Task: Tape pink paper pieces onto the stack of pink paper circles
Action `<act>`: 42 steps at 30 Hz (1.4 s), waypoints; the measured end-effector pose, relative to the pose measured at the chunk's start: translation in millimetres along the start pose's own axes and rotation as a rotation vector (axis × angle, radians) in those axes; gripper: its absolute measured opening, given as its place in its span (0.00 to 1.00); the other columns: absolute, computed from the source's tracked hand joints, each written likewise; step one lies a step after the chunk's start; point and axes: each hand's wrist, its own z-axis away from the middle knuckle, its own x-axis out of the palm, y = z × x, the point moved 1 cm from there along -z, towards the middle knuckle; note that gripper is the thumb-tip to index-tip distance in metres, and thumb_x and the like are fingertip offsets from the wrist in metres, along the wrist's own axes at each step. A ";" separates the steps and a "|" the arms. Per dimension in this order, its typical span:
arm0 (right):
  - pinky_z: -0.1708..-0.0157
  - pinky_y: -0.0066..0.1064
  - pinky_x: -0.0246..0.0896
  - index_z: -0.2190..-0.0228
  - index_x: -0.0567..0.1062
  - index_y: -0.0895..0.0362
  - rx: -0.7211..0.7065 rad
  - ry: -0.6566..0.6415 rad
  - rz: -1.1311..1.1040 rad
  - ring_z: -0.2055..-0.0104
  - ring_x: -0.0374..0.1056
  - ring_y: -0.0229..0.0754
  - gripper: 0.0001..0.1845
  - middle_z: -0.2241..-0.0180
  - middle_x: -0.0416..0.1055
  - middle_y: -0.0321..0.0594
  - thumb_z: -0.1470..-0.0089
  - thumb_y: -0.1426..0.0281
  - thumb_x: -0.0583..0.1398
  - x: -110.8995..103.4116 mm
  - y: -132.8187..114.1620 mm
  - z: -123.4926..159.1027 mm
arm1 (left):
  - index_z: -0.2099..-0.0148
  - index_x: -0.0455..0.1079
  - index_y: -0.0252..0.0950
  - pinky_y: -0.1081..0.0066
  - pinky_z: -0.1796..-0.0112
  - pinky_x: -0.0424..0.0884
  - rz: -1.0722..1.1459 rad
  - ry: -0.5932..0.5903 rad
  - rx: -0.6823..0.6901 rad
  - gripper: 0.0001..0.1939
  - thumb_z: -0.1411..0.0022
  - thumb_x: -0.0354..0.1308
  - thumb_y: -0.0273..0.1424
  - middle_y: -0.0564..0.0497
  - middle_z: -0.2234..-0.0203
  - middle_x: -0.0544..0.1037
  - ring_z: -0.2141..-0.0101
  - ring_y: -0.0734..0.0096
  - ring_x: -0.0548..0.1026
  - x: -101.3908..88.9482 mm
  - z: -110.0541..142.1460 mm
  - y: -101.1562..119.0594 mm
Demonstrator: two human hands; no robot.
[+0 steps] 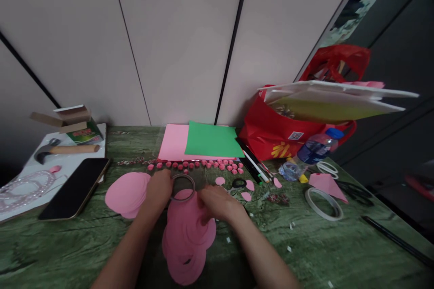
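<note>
My left hand [162, 188] is closed at the left side of a roll of tape [183, 199], which seems tilted up above the table. Just in front of it lies a pile of overlapping pink paper circles [185, 257], spread toward me. My right hand [217, 202] reaches onto the right side of this pile, its fingers bent down and pinching at a pink circle; the fingertips are partly hidden. A neater stack of pink paper circles [125, 194] rests to the left of my left wrist.
Small rolled pink paper flowers [210, 164] form rows before green paper [213, 140]. At left are a phone [76, 187], a hammer [68, 149] and a small box [83, 131]. Rightward stand a red bag [264, 131], a bottle [317, 146] and another tape roll [323, 205].
</note>
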 end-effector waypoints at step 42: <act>0.64 0.31 0.65 0.59 0.73 0.57 -0.201 0.488 -1.595 0.62 0.71 0.40 0.23 0.61 0.74 0.43 0.59 0.62 0.65 -28.6 24.5 19.7 | 0.58 0.74 0.32 0.73 0.65 0.69 1.769 -0.370 0.288 0.15 0.51 0.63 0.28 0.45 0.64 0.79 0.67 0.70 0.75 -30.6 31.7 39.4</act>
